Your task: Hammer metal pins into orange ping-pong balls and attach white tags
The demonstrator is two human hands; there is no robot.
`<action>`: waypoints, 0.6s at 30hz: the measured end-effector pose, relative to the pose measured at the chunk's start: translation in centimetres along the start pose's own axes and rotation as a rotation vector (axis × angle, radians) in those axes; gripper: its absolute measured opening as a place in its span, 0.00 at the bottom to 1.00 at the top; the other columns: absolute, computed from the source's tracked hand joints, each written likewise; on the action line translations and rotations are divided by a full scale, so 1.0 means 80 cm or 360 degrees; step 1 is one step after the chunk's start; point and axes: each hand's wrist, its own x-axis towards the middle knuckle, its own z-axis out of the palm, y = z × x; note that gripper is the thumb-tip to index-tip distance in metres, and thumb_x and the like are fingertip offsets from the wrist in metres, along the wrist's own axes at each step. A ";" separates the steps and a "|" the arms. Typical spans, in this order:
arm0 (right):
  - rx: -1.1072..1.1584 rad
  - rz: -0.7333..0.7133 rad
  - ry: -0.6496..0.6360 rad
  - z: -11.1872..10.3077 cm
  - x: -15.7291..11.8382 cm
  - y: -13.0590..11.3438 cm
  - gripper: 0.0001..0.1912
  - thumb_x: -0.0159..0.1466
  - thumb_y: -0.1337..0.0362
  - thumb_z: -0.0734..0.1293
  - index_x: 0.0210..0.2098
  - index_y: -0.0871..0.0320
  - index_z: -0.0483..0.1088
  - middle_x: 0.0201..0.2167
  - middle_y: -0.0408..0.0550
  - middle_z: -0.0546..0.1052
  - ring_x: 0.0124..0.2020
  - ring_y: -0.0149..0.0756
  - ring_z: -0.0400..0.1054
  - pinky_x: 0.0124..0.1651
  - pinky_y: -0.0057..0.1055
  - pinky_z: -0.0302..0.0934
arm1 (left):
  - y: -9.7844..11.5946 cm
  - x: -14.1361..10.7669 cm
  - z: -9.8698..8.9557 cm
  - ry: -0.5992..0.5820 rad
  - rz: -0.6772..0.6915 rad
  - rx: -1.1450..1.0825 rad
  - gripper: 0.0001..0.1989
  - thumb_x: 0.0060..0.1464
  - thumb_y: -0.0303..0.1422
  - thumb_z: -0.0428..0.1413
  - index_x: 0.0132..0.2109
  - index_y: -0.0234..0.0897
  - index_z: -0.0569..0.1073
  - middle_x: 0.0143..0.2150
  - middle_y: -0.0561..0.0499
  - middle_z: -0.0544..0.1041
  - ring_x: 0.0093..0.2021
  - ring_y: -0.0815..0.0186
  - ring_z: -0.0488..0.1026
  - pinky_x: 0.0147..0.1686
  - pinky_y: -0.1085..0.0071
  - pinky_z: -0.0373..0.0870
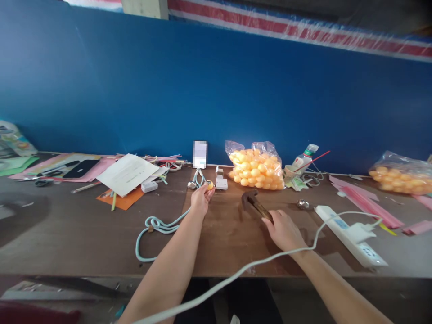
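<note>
My left hand point(201, 199) reaches forward over the brown table, its fingers closed on a small round yellow-gold piece point(209, 185) with a shiny look. A small shiny silvery object point(191, 185) lies just left of those fingers. In my right hand point(282, 228) is the wooden handle of a hammer point(258, 207), whose dark metal head points away to the left, close over the table. Light-blue cord point(158, 223) loops on the table left of my left forearm. Another silvery piece point(303, 204) lies right of the hammer.
A clear bag of orange balls point(257, 168) stands at the back, another bag point(401, 175) far right. A power strip point(351, 236) with a white cable lies right; the cable crosses both forearms. Papers point(126, 174) and a dark phone point(81, 168) lie left. A blue wall point(216, 90) rises behind.
</note>
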 end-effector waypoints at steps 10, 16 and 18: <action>-0.0144 0.0029 0.0033 -0.003 0.012 0.010 0.11 0.63 0.62 0.64 0.43 0.58 0.70 0.40 0.55 0.71 0.43 0.46 0.68 0.42 0.37 0.57 | 0.001 -0.002 -0.001 0.0052 0.0072 0.0115 0.01 0.53 0.24 0.58 0.33 0.28 0.74 0.28 0.47 0.77 0.28 0.70 0.77 0.35 0.75 0.76; 0.0434 -0.0223 0.0058 -0.013 0.061 -0.093 0.11 0.65 0.61 0.60 0.44 0.52 0.71 0.44 0.47 0.74 0.41 0.36 0.70 0.41 0.29 0.59 | 0.000 0.001 -0.003 0.0089 0.0087 0.0132 0.03 0.53 0.25 0.59 0.35 0.28 0.73 0.29 0.46 0.77 0.28 0.69 0.77 0.34 0.74 0.76; 0.0417 -0.0279 -0.0070 0.000 0.084 -0.128 0.11 0.65 0.62 0.60 0.41 0.52 0.73 0.42 0.48 0.75 0.42 0.37 0.70 0.40 0.30 0.59 | 0.000 0.003 -0.004 0.0116 0.0084 0.0132 0.04 0.52 0.26 0.60 0.35 0.28 0.73 0.28 0.46 0.77 0.28 0.69 0.77 0.32 0.75 0.76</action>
